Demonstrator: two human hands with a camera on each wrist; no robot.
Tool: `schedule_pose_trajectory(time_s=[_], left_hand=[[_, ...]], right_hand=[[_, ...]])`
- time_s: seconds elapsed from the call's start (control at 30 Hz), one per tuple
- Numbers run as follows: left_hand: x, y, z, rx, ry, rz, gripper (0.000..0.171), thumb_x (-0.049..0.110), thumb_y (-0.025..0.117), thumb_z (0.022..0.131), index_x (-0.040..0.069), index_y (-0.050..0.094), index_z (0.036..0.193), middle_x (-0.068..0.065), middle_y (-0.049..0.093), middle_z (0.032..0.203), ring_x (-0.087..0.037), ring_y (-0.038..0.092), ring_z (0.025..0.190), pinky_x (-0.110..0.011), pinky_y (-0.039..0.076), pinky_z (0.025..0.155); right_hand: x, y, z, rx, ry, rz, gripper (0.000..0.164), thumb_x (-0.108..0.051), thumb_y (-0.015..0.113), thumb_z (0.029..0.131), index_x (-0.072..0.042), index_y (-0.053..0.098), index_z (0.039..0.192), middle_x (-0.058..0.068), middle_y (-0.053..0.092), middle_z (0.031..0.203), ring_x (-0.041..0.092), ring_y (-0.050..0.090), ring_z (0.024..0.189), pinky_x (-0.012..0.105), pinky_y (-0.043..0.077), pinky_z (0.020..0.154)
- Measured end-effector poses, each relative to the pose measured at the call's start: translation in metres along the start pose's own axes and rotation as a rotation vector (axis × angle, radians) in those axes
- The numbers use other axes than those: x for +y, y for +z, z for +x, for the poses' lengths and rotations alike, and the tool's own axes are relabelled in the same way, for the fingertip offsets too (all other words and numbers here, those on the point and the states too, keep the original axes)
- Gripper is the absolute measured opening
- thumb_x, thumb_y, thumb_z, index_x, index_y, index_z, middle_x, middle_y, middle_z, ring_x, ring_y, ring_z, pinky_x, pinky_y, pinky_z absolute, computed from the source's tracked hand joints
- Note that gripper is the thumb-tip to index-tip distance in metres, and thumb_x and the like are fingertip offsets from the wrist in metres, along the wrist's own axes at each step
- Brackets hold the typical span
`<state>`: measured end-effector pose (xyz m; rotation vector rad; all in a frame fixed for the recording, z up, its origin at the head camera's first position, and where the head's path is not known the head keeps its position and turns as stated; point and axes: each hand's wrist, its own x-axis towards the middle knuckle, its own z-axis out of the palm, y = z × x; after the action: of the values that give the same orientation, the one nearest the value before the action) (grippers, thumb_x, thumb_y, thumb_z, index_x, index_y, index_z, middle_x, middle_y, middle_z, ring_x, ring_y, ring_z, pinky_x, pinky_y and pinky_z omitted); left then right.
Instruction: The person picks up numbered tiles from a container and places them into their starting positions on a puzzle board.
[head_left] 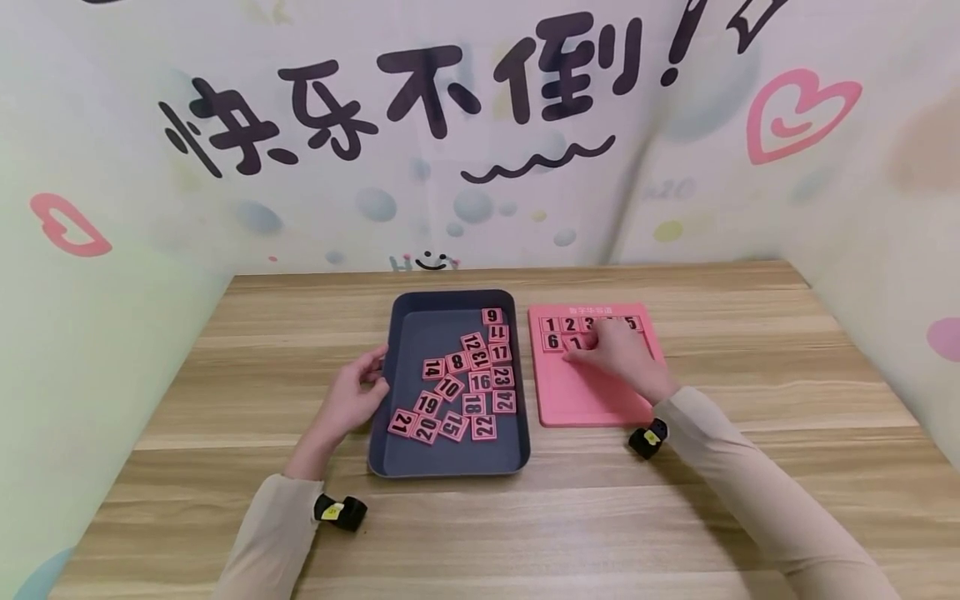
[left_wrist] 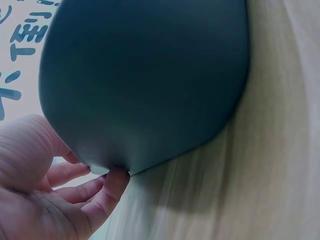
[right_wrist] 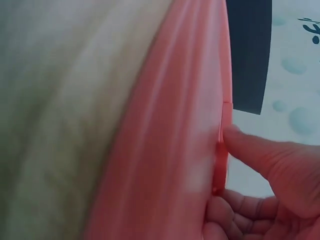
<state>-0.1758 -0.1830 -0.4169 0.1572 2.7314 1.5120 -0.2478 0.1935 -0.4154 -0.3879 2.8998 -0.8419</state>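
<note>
At the lower left and right of the head view, a black wrist camera [head_left: 340,512] sits at each beige sleeve [head_left: 273,521], its yellow label too small to read. Just beyond, at left of centre, the left hand [head_left: 352,398] pinches the rim of the dark tray [head_left: 442,460] between thumb and fingers; a tug there could jolt the tray and jumble its loose number tiles [head_left: 449,387]. Most lie askew or overturned end for end, 8 to 24 by their black figures, and the tile reading 9 [head_left: 492,316] near the upper right corner could be mistaken for a 6 if read the wrong way up. Right of centre, the right hand [head_left: 618,354] grips a partly covered tile reading 7 [head_left: 576,342] by its edges, over the pink board [head_left: 585,396], beside the tile marked 6 [head_left: 552,342]. That tile looks slightly turned; lowered so, it could catch on its neighbour or nudge the upper row, 1 to 5, partly hidden by the fingers. Small pale characters along the board's top edge seem to read 数字华容道. Farthest, across the top, the wall backdrop [head_left: 337,200] says 快乐不倒! in bold black; no brand is legible.
</note>
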Motion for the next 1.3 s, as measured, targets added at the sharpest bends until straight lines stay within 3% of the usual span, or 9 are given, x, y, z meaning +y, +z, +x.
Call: schedule_pose_trajectory(time_s=[0.13,0.3,0.47,0.7,0.83,0.93,1.03,1.13,1.3], left_hand=[[-0.001,0.0,0.0,0.005,0.012,0.003,0.05,-0.01,0.05,0.083,-0.011,0.043,0.133,-0.031,0.057,0.115,-0.037,0.056,0.1,-0.022,0.048,0.073],[-0.001,0.001,0.0,0.01,0.027,0.011,0.05,-0.01,0.05,0.083,-0.012,0.043,0.132,-0.031,0.057,0.115,-0.036,0.056,0.1,-0.033,0.05,0.08],[0.0,0.001,0.0,0.01,0.028,0.011,0.05,-0.011,0.05,0.083,-0.012,0.043,0.132,-0.031,0.057,0.116,-0.036,0.056,0.1,-0.038,0.049,0.083],[0.002,-0.001,-0.001,0.008,0.025,-0.003,0.049,-0.01,0.05,0.084,-0.013,0.043,0.132,-0.032,0.056,0.117,-0.037,0.056,0.1,-0.025,0.049,0.075],[0.001,0.0,-0.001,0.001,0.013,0.006,0.05,-0.01,0.05,0.083,-0.012,0.043,0.133,-0.03,0.056,0.117,-0.036,0.056,0.101,-0.028,0.049,0.078],[0.002,0.0,-0.001,0.0,0.017,0.004,0.05,-0.01,0.049,0.083,-0.012,0.043,0.133,-0.031,0.056,0.117,-0.037,0.055,0.102,-0.034,0.049,0.082],[0.003,0.0,-0.001,0.009,0.024,0.002,0.05,-0.011,0.048,0.083,-0.013,0.043,0.132,-0.032,0.056,0.116,-0.038,0.056,0.101,-0.039,0.048,0.084],[0.004,-0.001,-0.001,0.012,0.026,0.001,0.049,-0.011,0.048,0.083,-0.013,0.043,0.132,-0.032,0.056,0.116,-0.038,0.056,0.101,-0.038,0.049,0.082],[0.005,-0.001,-0.002,0.012,0.027,-0.001,0.049,-0.011,0.049,0.083,-0.013,0.044,0.131,-0.032,0.056,0.116,-0.037,0.056,0.1,-0.032,0.05,0.079]], right_hand=[[-0.001,-0.004,0.001,-0.034,-0.031,-0.018,0.027,-0.017,0.077,0.076,-0.005,0.058,0.061,-0.001,0.048,0.054,0.01,0.039,0.053,0.023,0.031,0.051],[0.002,-0.008,0.005,-0.053,-0.06,-0.028,0.012,-0.007,0.071,0.078,0.002,0.067,0.072,0.004,0.06,0.065,0.013,0.048,0.058,0.024,0.038,0.052],[0.002,-0.011,0.007,-0.087,-0.019,-0.019,0.011,-0.008,0.071,0.08,0.001,0.068,0.075,0.004,0.06,0.066,0.012,0.047,0.057,0.025,0.038,0.052],[0.002,-0.011,0.008,-0.094,-0.014,-0.011,0.014,-0.008,0.071,0.08,0.0,0.066,0.069,0.003,0.057,0.062,0.011,0.044,0.053,0.024,0.036,0.049],[-0.001,-0.014,0.009,-0.1,0.001,-0.038,0.024,-0.013,0.074,0.077,-0.004,0.06,0.06,-0.002,0.047,0.054,0.009,0.037,0.05,0.022,0.031,0.048],[-0.01,-0.021,0.009,-0.087,0.001,-0.058,0.029,-0.016,0.075,0.076,-0.007,0.056,0.057,-0.004,0.043,0.053,0.009,0.036,0.051,0.023,0.029,0.049],[-0.028,-0.025,0.012,-0.069,-0.018,-0.03,0.022,-0.017,0.074,0.077,-0.004,0.061,0.066,0.0,0.054,0.059,0.012,0.046,0.055,0.024,0.037,0.05],[-0.049,-0.022,0.017,-0.054,-0.082,0.035,0.019,-0.016,0.074,0.079,0.0,0.064,0.082,0.007,0.063,0.074,0.018,0.055,0.065,0.028,0.046,0.057],[-0.081,-0.007,0.026,-0.056,-0.168,0.134,0.022,-0.011,0.074,0.079,0.003,0.063,0.092,0.011,0.064,0.085,0.022,0.06,0.077,0.03,0.051,0.067]])
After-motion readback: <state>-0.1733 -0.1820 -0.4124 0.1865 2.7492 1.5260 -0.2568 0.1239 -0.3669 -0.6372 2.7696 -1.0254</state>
